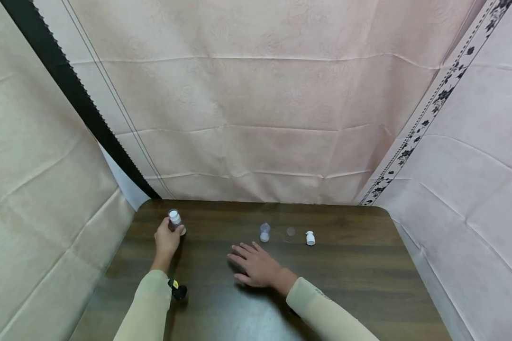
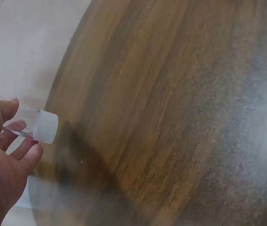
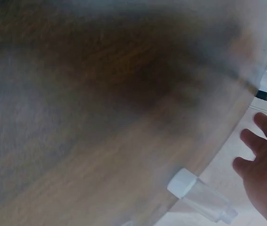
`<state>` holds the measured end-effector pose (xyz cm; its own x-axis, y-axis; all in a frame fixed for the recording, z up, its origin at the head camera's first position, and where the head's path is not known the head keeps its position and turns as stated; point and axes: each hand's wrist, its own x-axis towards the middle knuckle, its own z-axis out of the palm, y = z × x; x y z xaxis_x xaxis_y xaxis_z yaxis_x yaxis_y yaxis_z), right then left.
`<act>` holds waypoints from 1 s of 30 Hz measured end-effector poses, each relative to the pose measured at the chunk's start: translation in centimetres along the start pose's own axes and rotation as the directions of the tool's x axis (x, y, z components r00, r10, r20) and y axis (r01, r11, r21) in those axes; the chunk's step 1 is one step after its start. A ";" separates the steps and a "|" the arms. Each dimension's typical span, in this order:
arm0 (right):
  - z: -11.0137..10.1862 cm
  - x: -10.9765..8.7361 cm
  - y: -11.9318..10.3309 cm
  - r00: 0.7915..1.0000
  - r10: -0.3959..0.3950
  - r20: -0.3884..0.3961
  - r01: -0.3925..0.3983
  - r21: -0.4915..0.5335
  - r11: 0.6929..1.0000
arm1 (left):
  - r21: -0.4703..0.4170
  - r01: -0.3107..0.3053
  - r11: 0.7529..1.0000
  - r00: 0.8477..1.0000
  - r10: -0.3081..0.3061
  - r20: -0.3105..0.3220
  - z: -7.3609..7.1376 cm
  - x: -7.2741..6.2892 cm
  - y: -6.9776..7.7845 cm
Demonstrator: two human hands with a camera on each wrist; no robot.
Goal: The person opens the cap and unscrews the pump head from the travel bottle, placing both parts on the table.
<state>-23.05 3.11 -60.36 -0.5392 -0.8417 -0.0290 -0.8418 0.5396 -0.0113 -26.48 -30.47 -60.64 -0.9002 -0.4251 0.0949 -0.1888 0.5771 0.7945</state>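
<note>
1. Over on the left, the left hand (image 1: 167, 239) had the bottle (image 1: 176, 219), fingers and thumb wrapped round its clear body near the far left corner of the table (image 1: 345, 284)
2. A close look from the left wrist, and there it was: a white end (image 2: 47, 127) poking out past the fingertips, clear wall between the fingers
3. Across to the right hand (image 1: 256, 266), palm down, fingers spread and holding nothing, out over the middle of the wood; whether it touched, I couldn't tell
4. Just beyond those fingertips stood a second bottle (image 1: 264, 232), white end down, clear part narrowing towards the top
5. Next along came a faint clear round thing (image 1: 290, 231), too small to make out, and then, furthest right, a little white bottle (image 1: 310, 238)
6. Behind it all hung pale cloth (image 1: 256, 118), a black strip (image 1: 68, 90) slanting down on the left, a flowered band (image 1: 443, 99) on the right
</note>
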 end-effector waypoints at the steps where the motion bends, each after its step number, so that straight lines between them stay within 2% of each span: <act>1: -0.1 -0.2 0.1 1.000 0.000 0.007 0.000 0.005 1.000 | 0.004 -0.016 1.000 1.000 0.016 -0.002 0.0 -0.1 0.2; 8: -1.6 -1.5 0.7 0.999 0.012 0.033 -0.014 0.077 0.997 | -0.017 -0.114 0.993 0.993 0.113 -0.036 0.0 -1.3 2.2; 15: -2.5 -3.6 1.5 0.999 0.014 0.041 -0.017 0.067 0.998 | -0.061 -0.180 0.982 0.983 0.178 -0.042 0.0 -3.1 3.9; 19: -3.0 -5.1 2.1 0.999 0.038 0.014 -0.040 0.104 0.994 | -0.081 -0.251 0.965 0.966 0.244 -0.081 0.7 -4.2 4.6; 22: -3.2 -6.3 2.6 0.998 0.068 -0.010 -0.066 0.134 0.989 | -0.087 -0.314 0.945 0.947 0.305 -0.105 1.3 -5.0 5.1; 26: -3.4 -7.5 3.4 0.993 0.115 -0.037 -0.108 0.149 0.983 | -0.101 -0.368 0.924 0.927 0.358 -0.109 2.0 -6.1 5.7; 30: -3.9 -8.6 4.2 0.984 0.153 -0.095 -0.137 0.156 0.978 | -0.121 -0.397 0.910 0.917 0.388 -0.091 2.6 -6.9 6.3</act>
<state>-22.01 12.54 -56.29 -0.6614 -0.7473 0.0647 -0.7458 0.6459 -0.1634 -22.43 -22.09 -57.83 -0.8632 -0.2297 0.4495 0.2326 0.6094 0.7580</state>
